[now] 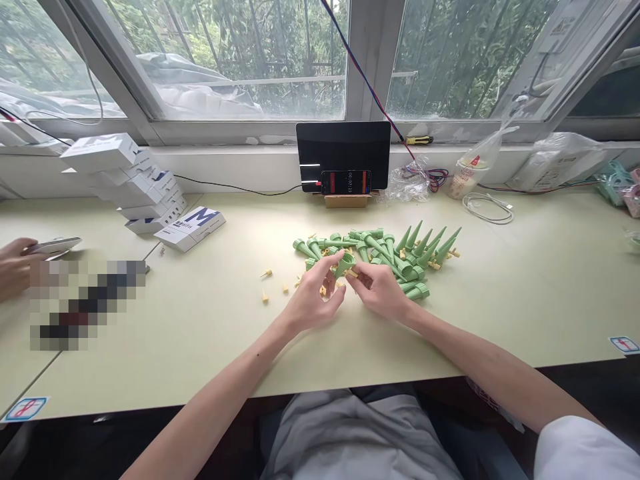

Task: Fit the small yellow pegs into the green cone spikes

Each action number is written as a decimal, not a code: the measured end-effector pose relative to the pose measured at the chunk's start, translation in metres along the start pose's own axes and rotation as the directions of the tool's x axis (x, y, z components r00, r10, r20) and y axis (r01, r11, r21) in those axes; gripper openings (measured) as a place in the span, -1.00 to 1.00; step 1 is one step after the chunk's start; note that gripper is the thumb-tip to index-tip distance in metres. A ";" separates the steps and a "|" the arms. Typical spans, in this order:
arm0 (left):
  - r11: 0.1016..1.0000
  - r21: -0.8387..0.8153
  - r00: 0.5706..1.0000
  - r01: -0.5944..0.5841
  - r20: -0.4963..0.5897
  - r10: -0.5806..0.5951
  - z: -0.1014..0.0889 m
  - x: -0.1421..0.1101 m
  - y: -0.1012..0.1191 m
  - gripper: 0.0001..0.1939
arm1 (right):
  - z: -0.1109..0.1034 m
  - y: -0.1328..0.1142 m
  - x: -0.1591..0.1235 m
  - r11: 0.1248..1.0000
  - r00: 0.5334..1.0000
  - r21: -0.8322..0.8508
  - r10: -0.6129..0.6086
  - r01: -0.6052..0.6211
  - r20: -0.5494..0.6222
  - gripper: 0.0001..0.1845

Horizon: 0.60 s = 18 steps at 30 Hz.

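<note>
My left hand (314, 295) is closed round a green plastic cone-shaped spike (345, 264), holding it just above the table. My right hand (381, 290) is beside it, fingers pinched on a small yellow piece (352, 273) at the spike's end. Just behind both hands lies a heap of several green spikes (400, 253) mixed with small yellow pieces. A few loose yellow pieces (265, 273) lie scattered left of the hands on the pale green table (200, 333).
A dark tablet (343, 152) with a phone (346, 181) leaning on it stands at the back by the window. White boxes (135, 187) are stacked at the left. Another person's hand (15, 267) holds a phone at the far left. Bags and cables lie at the back right.
</note>
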<state>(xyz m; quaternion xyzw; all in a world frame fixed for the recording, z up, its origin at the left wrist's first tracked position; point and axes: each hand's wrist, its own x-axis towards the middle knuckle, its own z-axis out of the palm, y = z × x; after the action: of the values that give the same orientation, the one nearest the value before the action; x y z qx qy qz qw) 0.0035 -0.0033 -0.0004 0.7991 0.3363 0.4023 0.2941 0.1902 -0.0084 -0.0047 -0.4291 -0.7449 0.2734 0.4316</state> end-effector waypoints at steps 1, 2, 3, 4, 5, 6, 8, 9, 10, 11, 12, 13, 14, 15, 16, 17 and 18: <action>1.000 0.010 1.000 -0.008 -0.006 0.008 0.000 0.000 0.000 -0.39 | 0.001 0.001 0.000 0.999 1.000 -0.027 -0.018 0.018 -0.006 -0.64; 1.000 0.018 1.000 -0.014 -0.011 0.015 0.000 0.000 0.000 -0.39 | 0.001 0.001 0.000 0.999 1.000 -0.044 -0.029 0.029 -0.010 -0.64; 1.000 0.023 1.000 -0.019 -0.017 0.019 0.000 0.000 0.000 -0.40 | 0.001 0.001 0.000 0.998 0.999 -0.049 -0.032 0.031 -0.013 -0.64; 0.999 0.026 1.000 -0.020 -0.022 0.021 0.000 0.000 0.000 -0.40 | 0.001 0.000 0.000 0.999 1.000 -0.041 -0.027 0.026 -0.015 -0.64; 0.999 0.026 1.000 -0.019 -0.025 0.019 0.000 0.000 0.000 -0.40 | 0.001 -0.001 0.000 1.000 1.000 -0.021 -0.014 0.014 -0.016 -0.64; 1.000 0.022 1.000 -0.017 -0.025 0.017 0.000 0.000 0.000 -0.40 | 0.000 -0.002 0.000 1.000 1.000 0.008 0.006 -0.006 -0.012 -0.64; 1.000 0.005 1.000 -0.015 -0.020 0.015 0.000 0.000 0.001 -0.38 | -0.002 -0.003 0.000 0.994 0.998 0.088 0.061 -0.062 0.012 -0.65; 1.000 -0.009 1.000 -0.019 -0.015 0.019 0.001 0.000 0.001 -0.37 | -0.003 -0.004 0.001 0.987 0.995 0.133 0.090 -0.094 0.032 -0.65; 0.999 -0.025 1.000 -0.025 -0.008 0.025 0.001 -0.001 0.001 -0.34 | -0.004 -0.004 0.001 0.976 0.992 0.180 0.118 -0.126 0.053 -0.65; 0.999 -0.041 1.000 -0.031 -0.001 0.031 0.001 0.000 0.002 -0.32 | -0.005 -0.005 0.002 0.961 0.987 0.227 0.145 -0.157 0.073 -0.65; 0.998 -0.056 0.999 -0.037 0.004 0.038 0.000 0.000 0.002 -0.31 | -0.007 -0.005 0.002 0.945 0.982 0.271 0.166 -0.185 0.090 -0.64; 0.997 -0.070 0.999 -0.043 0.010 0.044 0.000 0.000 0.003 -0.29 | -0.007 -0.005 0.003 0.928 0.978 0.310 0.183 -0.206 0.103 -0.63; 0.996 -0.081 0.999 -0.047 0.013 0.048 0.000 0.000 0.003 -0.28 | -0.008 -0.005 0.003 0.914 0.974 0.340 0.195 -0.222 0.114 -0.62; 0.995 -0.088 0.999 -0.050 0.016 0.051 0.000 0.000 0.004 -0.28 | -0.008 -0.006 0.004 0.904 0.972 0.360 0.203 -0.232 0.119 -0.61; 0.995 -0.091 0.998 -0.051 0.018 0.053 0.000 0.001 0.004 -0.28 | -0.008 -0.006 0.004 0.899 0.971 0.368 0.206 -0.237 0.120 -0.61; 0.995 -0.090 0.998 -0.051 0.019 0.053 0.000 0.001 0.004 -0.28 | -0.008 -0.006 0.004 0.902 0.972 0.362 0.205 -0.234 0.117 -0.61; 0.995 -0.085 0.998 -0.050 0.020 0.052 0.000 0.001 0.004 -0.28 | -0.008 -0.006 0.004 0.913 0.974 0.342 0.196 -0.223 0.110 -0.62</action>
<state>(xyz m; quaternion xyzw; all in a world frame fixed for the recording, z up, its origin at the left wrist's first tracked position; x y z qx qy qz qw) 0.0052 -0.0054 0.0030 0.7987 0.2954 0.4146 0.3209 0.1936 -0.0077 0.0049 -0.4121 -0.6490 0.4623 0.4419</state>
